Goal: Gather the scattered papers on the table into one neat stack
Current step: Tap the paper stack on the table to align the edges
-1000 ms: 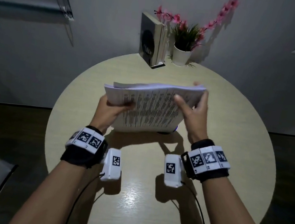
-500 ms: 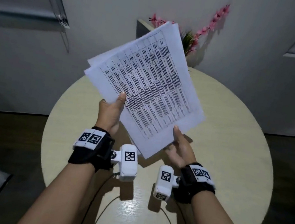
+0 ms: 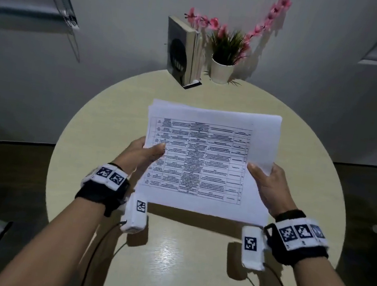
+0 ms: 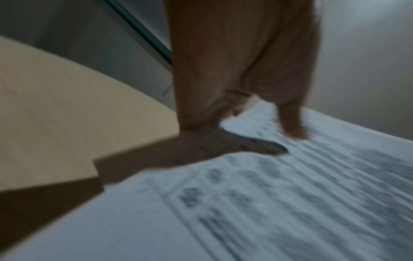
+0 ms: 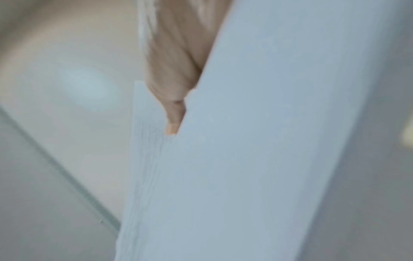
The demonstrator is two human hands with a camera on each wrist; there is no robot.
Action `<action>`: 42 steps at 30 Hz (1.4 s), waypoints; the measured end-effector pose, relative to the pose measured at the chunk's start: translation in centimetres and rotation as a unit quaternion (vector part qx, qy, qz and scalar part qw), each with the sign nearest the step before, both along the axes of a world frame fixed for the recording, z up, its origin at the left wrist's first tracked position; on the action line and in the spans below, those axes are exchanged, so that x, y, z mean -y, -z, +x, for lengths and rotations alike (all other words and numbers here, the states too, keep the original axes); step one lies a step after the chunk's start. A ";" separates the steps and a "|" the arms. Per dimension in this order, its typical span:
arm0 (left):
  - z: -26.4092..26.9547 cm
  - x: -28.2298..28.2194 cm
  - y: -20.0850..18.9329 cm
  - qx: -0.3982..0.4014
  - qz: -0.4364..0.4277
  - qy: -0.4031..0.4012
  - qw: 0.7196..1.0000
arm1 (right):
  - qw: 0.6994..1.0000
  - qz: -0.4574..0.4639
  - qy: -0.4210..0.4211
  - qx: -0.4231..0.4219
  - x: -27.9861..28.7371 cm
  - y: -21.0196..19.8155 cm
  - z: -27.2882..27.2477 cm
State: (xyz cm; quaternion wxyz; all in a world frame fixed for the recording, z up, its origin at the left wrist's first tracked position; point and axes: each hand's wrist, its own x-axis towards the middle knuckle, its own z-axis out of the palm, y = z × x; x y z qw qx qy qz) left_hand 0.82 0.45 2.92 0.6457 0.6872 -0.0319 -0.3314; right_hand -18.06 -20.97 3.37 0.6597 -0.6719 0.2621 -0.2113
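The left hand (image 3: 143, 154) pinches the left edge of the paper stack (image 3: 206, 162), thumb on the printed top sheet; the left wrist view, blurred, shows the same grip. The right hand (image 3: 271, 186) holds the stack's right edge, thumb on top and fingers hidden beneath. The stack sits mid-frame, held above the round surface (image 3: 191, 252) and casting a shadow on it; its sheets are slightly offset along the far and left edges. At the frame's upper centre stand a book (image 3: 179, 52) and, just beside it, a potted plant (image 3: 225, 53).
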 end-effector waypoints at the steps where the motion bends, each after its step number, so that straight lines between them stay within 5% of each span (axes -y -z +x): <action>1: -0.5 0.7 -0.5 0.050 0.016 -0.013 0.999 | 1.000 -0.013 0.010 0.012 -0.4 -0.5 0.3; 4: -1.0 2.1 -1.8 0.199 0.009 -0.078 0.977 | 0.995 -0.063 0.063 0.038 -0.9 -1.6 1.2; 7: -0.4 2.7 -1.9 0.257 -0.017 -0.109 0.960 | 0.987 -0.084 0.121 0.063 -0.5 -1.5 1.7; 15: -1.8 1.6 2.7 0.142 0.005 -0.072 0.987 | 0.981 0.028 0.190 -0.004 -2.1 3.0 0.8; 17: -1.6 2.4 2.6 0.166 0.036 -0.071 0.983 | 0.980 0.060 0.189 -0.015 -2.5 3.0 1.3; 21: -0.4 3.0 0.5 0.236 0.021 -0.117 0.965 | 0.976 -0.013 0.213 0.033 -2.2 0.8 1.8; 28: -0.8 1.0 1.7 0.156 0.001 -0.067 0.985 | 0.983 0.015 0.182 0.031 -3.1 0.9 1.4; 30: -0.9 0.9 1.3 0.141 -0.012 -0.055 0.988 | 0.978 -0.043 0.202 0.034 -3.3 -0.5 1.7; 33: -1.1 1.0 0.7 0.127 -0.035 -0.041 0.990 | 0.913 -0.330 0.224 -0.088 -3.3 -3.3 2.9; 35: -1.5 0.9 0.4 0.121 -0.045 -0.033 0.991 | 0.821 -0.505 0.121 -0.237 -3.9 -4.8 4.4; 37: -1.4 0.9 0.4 0.113 -0.062 -0.031 0.991 | 0.762 -0.568 -0.039 -0.310 -5.5 -5.6 6.4; 39: -0.9 1.2 0.6 0.129 -0.062 -0.011 0.990 | 0.730 -0.600 -0.143 -0.296 -7.8 -5.6 8.4; 42: -0.3 1.5 0.4 0.167 -0.050 0.023 0.984 | 0.714 -0.641 -0.185 -0.213 -10.3 -5.9 10.6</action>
